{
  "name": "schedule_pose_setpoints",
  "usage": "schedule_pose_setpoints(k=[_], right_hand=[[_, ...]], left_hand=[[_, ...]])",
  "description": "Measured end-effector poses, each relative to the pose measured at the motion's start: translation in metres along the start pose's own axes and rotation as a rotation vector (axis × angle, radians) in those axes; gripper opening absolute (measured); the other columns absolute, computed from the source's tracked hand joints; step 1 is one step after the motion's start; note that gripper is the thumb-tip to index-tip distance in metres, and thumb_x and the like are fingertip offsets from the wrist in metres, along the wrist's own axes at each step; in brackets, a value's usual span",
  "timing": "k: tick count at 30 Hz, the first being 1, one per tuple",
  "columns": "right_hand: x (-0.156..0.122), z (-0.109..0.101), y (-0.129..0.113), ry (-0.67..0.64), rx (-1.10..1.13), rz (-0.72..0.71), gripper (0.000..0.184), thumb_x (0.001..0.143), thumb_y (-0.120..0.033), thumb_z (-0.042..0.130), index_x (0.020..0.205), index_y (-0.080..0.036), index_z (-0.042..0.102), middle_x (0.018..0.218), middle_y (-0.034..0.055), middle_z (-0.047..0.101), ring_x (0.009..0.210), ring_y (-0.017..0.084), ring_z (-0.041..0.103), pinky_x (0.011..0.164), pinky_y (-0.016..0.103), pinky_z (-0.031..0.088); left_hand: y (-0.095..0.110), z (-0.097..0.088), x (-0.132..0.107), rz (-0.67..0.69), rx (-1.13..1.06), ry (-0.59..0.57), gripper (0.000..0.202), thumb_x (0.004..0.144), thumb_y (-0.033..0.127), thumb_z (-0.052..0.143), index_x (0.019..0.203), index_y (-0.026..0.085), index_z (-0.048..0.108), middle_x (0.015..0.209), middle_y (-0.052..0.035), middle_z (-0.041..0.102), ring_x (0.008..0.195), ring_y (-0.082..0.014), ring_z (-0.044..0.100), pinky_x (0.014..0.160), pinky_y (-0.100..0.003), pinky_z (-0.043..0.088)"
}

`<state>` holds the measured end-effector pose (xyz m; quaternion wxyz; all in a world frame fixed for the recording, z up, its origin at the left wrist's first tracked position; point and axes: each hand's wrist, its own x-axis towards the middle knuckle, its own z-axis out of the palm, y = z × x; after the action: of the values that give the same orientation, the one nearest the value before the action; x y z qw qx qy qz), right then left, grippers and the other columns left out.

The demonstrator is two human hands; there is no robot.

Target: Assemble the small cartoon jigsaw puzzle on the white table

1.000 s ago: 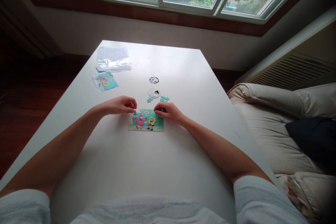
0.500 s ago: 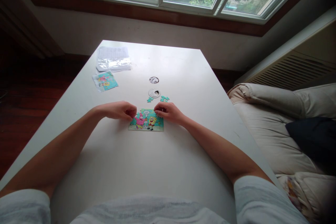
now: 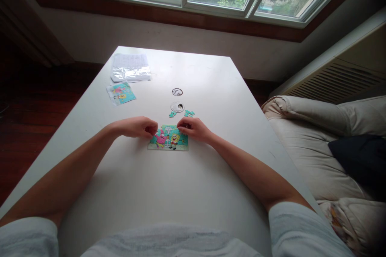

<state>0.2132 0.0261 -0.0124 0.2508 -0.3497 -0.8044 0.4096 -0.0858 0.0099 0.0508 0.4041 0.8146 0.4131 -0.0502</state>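
A small cartoon jigsaw puzzle (image 3: 167, 140) lies flat on the white table, largely pieced together, with pink, yellow and teal figures. At its upper left corner, my left hand (image 3: 139, 127) is closed, fingertips pressed together; anything between them is hidden. My right hand (image 3: 194, 127) rests at the upper right edge, thumb and fingers pinched, touching the puzzle there. Whether it grips a piece cannot be made out. Just beyond the puzzle lie loose teal jigsaw pieces (image 3: 189, 113), with another small group of teal pieces (image 3: 172, 115) to their left.
A round metallic lid (image 3: 177, 107) and a round hole (image 3: 177, 92) sit past the pieces. At the far left are a printed picture sheet (image 3: 121, 92) and a clear plastic bag with paper (image 3: 130, 67). A cream sofa (image 3: 304, 144) stands along the table's right side.
My left hand has shifted very slightly to the right at the puzzle's corner. The right hand, the puzzle and the loose pieces look the same.
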Motion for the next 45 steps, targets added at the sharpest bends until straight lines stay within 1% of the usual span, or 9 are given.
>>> schedule_pose_setpoints(k=[4, 7, 11, 15, 19, 26, 35, 40, 45], right_hand=[[0.000, 0.000, -0.002, 0.001, -0.001, -0.001, 0.016, 0.088, -0.032, 0.062, 0.091, -0.018, 0.070, 0.078, 0.0007, 0.065, 0.068, 0.011, 0.050, 0.064, 0.024, 0.039], [0.000, 0.000, -0.003, -0.002, 0.001, -0.003, 0.016, 0.088, -0.033, 0.062, 0.090, -0.018, 0.070, 0.077, 0.0004, 0.064, 0.067, 0.011, 0.050, 0.064, 0.024, 0.039], [0.001, 0.000, -0.001, 0.017, 0.073, 0.034, 0.019, 0.088, -0.037, 0.063, 0.089, -0.019, 0.070, 0.076, 0.0007, 0.065, 0.067, 0.012, 0.053, 0.065, 0.026, 0.042], [0.003, -0.001, 0.001, 0.115, 0.304, 0.071, 0.027, 0.087, -0.045, 0.066, 0.090, -0.018, 0.067, 0.078, 0.0026, 0.067, 0.070, 0.015, 0.059, 0.069, 0.030, 0.049], [0.004, -0.002, 0.002, 0.198, 0.424, 0.064, 0.031, 0.085, -0.048, 0.069, 0.090, -0.018, 0.066, 0.076, 0.0023, 0.067, 0.068, 0.013, 0.059, 0.067, 0.029, 0.050], [0.004, -0.004, 0.005, 0.216, 0.530, 0.082, 0.028, 0.085, -0.045, 0.071, 0.090, -0.017, 0.067, 0.074, 0.0020, 0.068, 0.063, 0.012, 0.058, 0.062, 0.027, 0.048], [0.005, -0.006, 0.002, 0.214, 0.603, 0.170, 0.027, 0.083, -0.045, 0.070, 0.089, -0.019, 0.066, 0.076, 0.0017, 0.066, 0.067, 0.013, 0.061, 0.056, 0.024, 0.046], [0.007, -0.008, 0.008, 0.353, 0.525, 0.143, 0.025, 0.084, -0.044, 0.068, 0.087, -0.019, 0.066, 0.072, 0.0007, 0.064, 0.063, 0.013, 0.058, 0.058, 0.027, 0.047], [0.009, -0.015, 0.016, 0.520, 0.375, 0.098, 0.022, 0.087, -0.041, 0.063, 0.087, -0.019, 0.064, 0.070, -0.0003, 0.062, 0.064, 0.013, 0.057, 0.064, 0.028, 0.047]], left_hand=[[-0.002, -0.001, 0.001, 0.013, -0.014, 0.032, 0.025, 0.084, 0.037, 0.058, 0.098, 0.022, 0.071, 0.083, -0.0005, 0.067, 0.072, -0.0142, 0.056, 0.061, -0.022, 0.040], [-0.004, -0.001, 0.004, 0.018, -0.030, 0.149, 0.032, 0.088, 0.042, 0.055, 0.107, 0.024, 0.073, 0.090, -0.0020, 0.070, 0.074, -0.0144, 0.057, 0.062, -0.022, 0.041], [-0.005, 0.002, 0.008, 0.053, -0.092, 0.343, 0.033, 0.090, 0.044, 0.053, 0.105, 0.023, 0.075, 0.101, -0.0046, 0.072, 0.083, -0.0167, 0.061, 0.074, -0.025, 0.046], [-0.006, 0.009, 0.014, 0.050, -0.145, 0.447, 0.031, 0.089, 0.041, 0.055, 0.104, 0.021, 0.074, 0.093, -0.0047, 0.072, 0.078, -0.0160, 0.060, 0.073, -0.026, 0.047], [-0.009, 0.014, 0.019, 0.029, -0.197, 0.497, 0.029, 0.088, 0.041, 0.057, 0.101, 0.020, 0.072, 0.079, -0.0026, 0.067, 0.070, -0.0139, 0.056, 0.067, -0.025, 0.045], [-0.015, 0.015, 0.022, -0.012, -0.267, 0.565, 0.025, 0.084, 0.042, 0.065, 0.097, 0.019, 0.064, 0.080, -0.0016, 0.064, 0.070, -0.0131, 0.056, 0.065, -0.024, 0.045], [-0.016, 0.014, 0.021, -0.090, -0.155, 0.555, 0.026, 0.083, 0.045, 0.062, 0.090, 0.019, 0.065, 0.082, -0.0027, 0.068, 0.072, -0.0146, 0.057, 0.065, -0.024, 0.043], [-0.018, 0.014, 0.022, -0.100, -0.122, 0.546, 0.029, 0.084, 0.046, 0.060, 0.093, 0.021, 0.069, 0.088, -0.0038, 0.072, 0.078, -0.0169, 0.061, 0.068, -0.025, 0.045], [-0.020, 0.017, 0.022, -0.134, -0.072, 0.620, 0.030, 0.086, 0.043, 0.056, 0.101, 0.022, 0.071, 0.093, -0.0034, 0.073, 0.077, -0.0165, 0.062, 0.068, -0.024, 0.044]])
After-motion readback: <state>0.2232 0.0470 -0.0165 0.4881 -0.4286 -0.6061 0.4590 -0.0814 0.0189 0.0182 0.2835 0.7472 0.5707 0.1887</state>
